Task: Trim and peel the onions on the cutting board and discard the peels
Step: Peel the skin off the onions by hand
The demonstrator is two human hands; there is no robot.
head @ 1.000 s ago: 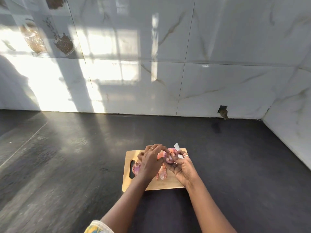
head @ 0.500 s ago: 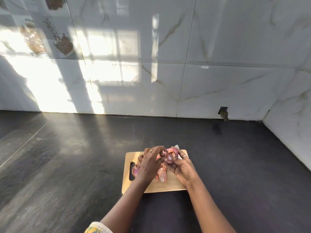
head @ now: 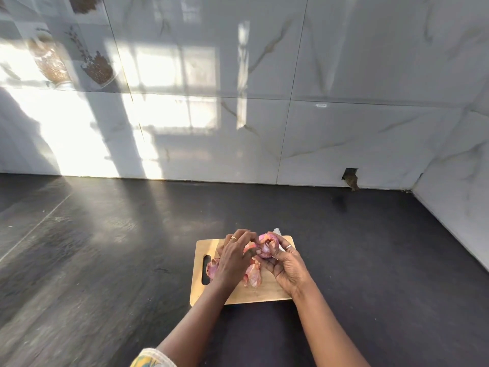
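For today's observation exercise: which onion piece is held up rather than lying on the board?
The round onion held by the right hand; the loose peels lie flat on the cutting board.

single head view, looking forward and down, cutting board (head: pixel 267 294) near, tiled wall (head: pixel 344 75) beyond

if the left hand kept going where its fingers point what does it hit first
The onion in the right hand; the left hand points at it, and its fingertips seem to touch it, though depth is unclear.
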